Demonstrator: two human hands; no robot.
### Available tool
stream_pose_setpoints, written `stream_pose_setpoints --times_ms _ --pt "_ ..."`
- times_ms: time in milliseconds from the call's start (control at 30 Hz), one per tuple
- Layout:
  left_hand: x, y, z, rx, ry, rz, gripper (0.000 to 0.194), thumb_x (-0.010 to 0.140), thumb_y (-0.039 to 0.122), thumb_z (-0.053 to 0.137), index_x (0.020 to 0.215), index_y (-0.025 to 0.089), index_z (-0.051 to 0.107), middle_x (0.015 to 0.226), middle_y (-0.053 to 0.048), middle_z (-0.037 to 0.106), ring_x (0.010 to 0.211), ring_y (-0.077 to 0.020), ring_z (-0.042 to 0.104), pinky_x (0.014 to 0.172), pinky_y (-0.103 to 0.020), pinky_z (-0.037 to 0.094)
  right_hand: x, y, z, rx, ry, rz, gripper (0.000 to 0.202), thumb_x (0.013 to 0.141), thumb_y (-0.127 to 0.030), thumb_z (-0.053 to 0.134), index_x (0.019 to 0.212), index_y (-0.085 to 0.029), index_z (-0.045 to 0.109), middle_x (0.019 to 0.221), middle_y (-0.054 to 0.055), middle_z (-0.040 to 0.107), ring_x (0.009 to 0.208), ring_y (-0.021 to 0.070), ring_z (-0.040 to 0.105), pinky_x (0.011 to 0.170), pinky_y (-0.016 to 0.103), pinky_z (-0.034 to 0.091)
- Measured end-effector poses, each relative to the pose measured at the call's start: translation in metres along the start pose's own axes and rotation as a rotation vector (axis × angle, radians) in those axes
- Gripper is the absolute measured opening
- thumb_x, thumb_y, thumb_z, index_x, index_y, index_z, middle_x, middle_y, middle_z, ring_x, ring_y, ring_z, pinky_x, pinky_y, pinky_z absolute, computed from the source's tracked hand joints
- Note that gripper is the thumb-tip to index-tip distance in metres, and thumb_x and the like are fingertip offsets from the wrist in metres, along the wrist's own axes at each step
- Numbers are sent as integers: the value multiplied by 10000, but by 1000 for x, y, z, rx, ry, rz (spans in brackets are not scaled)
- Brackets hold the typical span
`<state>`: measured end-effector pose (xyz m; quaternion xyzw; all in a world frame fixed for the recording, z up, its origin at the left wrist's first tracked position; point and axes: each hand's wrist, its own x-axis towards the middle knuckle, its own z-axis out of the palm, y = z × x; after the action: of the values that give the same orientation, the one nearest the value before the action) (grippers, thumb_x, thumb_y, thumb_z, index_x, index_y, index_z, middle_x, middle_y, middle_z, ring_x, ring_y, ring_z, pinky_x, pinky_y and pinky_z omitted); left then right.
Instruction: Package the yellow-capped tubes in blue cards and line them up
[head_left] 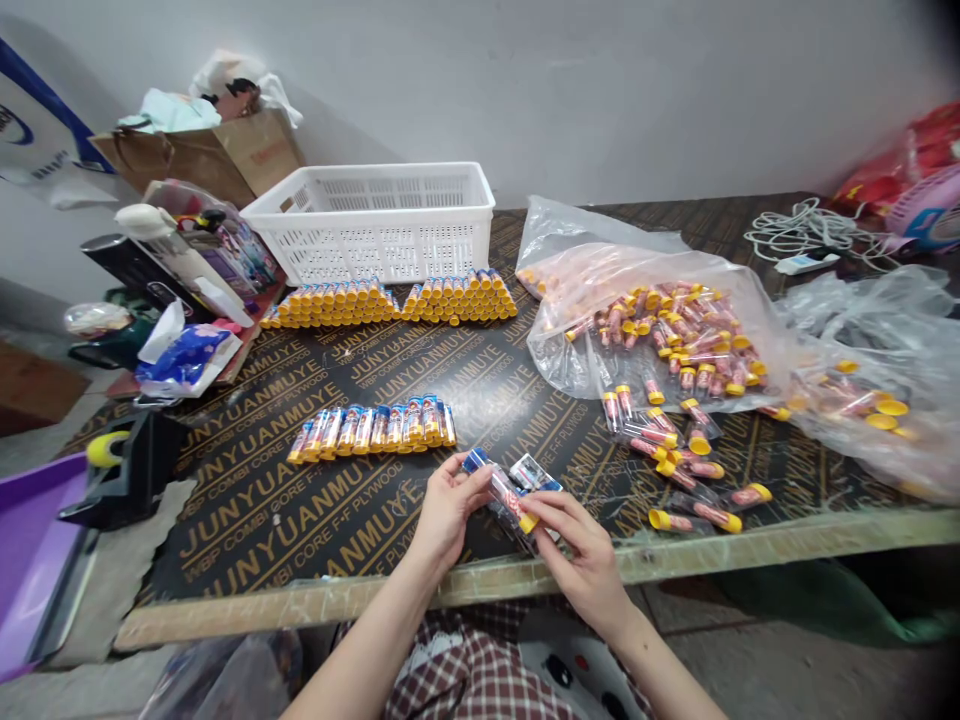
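Two hands, left (452, 502) and right (576, 545), grasp one yellow-capped tube (506, 492) above one table (465, 370).

A bare strip of tabletop (345, 365) at left of centre leaves passage between the stacked tubes (465, 297) above and the short tube row (375, 428) below. The white basket (382, 235) blocks the way behind the stack; plastic bags (652, 290) and loose tubes (686, 470) obstruct the right.
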<state>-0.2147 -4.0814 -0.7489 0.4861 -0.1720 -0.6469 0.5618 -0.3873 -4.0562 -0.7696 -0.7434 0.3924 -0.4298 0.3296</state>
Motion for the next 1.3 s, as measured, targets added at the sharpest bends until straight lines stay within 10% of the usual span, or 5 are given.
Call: stream_pose_setpoints --times_ms 367,1300 --pt "-26 2 11 203 -352 -210 334 706 340 718 899 71 675 743 -74 682 632 -114 604 609 -224 497 9 -4 -10 8 -94 -33 828 658 -54 529 1404 -279 249 1469 84 230 1312 294 328 1006 467 422" --pt "-30 -7 12 192 -308 -225 395 613 380 777 877 100 689 723 -45 657 576 -91 544 533 -190 404 5 -4 -1 240 -103 -7 862 582 -48 497 1388 -228 249 1352 114 447 1210 260 485 1006 430 442"
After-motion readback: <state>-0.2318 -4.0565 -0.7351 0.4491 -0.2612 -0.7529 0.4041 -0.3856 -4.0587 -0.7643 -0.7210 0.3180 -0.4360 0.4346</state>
